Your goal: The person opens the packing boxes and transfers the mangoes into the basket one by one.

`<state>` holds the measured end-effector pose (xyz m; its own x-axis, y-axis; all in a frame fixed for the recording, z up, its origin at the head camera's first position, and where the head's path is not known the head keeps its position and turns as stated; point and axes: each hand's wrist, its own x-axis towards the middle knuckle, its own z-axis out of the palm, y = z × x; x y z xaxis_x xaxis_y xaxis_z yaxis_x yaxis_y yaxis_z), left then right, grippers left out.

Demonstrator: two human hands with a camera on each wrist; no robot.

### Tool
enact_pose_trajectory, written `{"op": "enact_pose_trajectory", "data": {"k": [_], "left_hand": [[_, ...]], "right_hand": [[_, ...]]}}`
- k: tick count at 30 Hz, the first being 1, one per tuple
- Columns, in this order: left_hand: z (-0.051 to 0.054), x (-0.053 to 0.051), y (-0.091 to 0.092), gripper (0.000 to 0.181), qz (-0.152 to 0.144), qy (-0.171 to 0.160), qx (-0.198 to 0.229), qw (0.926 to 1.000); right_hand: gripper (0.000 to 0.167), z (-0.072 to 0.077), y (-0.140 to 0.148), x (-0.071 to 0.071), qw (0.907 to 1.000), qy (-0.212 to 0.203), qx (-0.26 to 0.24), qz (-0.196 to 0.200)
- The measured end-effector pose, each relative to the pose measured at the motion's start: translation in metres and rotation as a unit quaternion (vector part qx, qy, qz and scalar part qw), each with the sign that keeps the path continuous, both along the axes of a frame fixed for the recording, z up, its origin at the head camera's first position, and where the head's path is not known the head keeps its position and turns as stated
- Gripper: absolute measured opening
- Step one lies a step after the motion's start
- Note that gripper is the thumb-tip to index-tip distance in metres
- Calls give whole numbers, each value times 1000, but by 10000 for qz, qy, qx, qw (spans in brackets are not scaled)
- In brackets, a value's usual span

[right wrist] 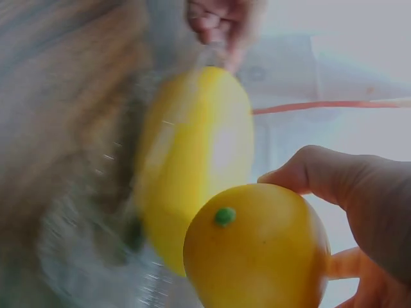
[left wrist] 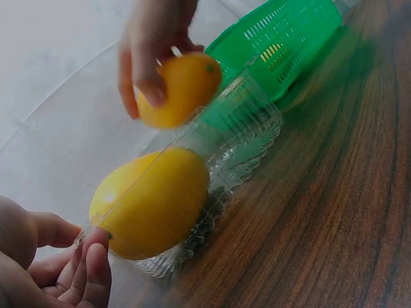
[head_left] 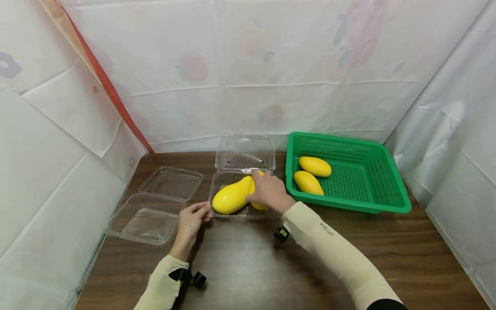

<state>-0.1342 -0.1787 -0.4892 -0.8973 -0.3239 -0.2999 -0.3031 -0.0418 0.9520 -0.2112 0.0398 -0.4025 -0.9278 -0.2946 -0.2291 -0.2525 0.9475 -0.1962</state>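
A clear plastic clamshell box (head_left: 245, 157) stands with its lid raised at the back. Inside its left half lies a large yellow mango (head_left: 231, 198). My left hand (head_left: 194, 219) pinches the box's left front edge between thumb and fingers. Over the right half, my right hand (head_left: 267, 189) grips a smaller mango (right wrist: 257, 247), whose green stem spot shows in the right wrist view. In the left wrist view that held mango (left wrist: 183, 90) hangs above the box's rim, apart from the large one. The palm side of the right hand is partly hidden.
On the right a green basket (head_left: 372, 206) holds two mangoes (head_left: 315, 166) at its left end. A second clear clamshell box (head_left: 147, 219) lies opened out at the left. White sheets (head_left: 248, 64) wall in the wooden table (head_left: 248, 267) at the back and sides.
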Motion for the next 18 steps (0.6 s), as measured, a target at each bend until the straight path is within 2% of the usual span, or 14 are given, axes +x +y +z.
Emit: {"op": "enact_pose_trajectory", "data": {"k": [4, 9, 14, 18], "left_hand": [[0, 0, 1, 30, 18, -7, 2, 10000], [0, 0, 2, 30, 38, 28, 70, 10000], [0, -1, 3, 30, 29, 46, 53, 10000], [-1, -1, 4, 30, 19, 54, 40, 10000]], "right_hand": [[86, 28, 11, -3, 9999, 84, -118, 46], [85, 54, 38, -15, 9997, 76, -236, 52], [86, 69, 78, -37, 9998, 5, -123, -149], [87, 69, 115, -53, 9992, -130, 21, -374]]}}
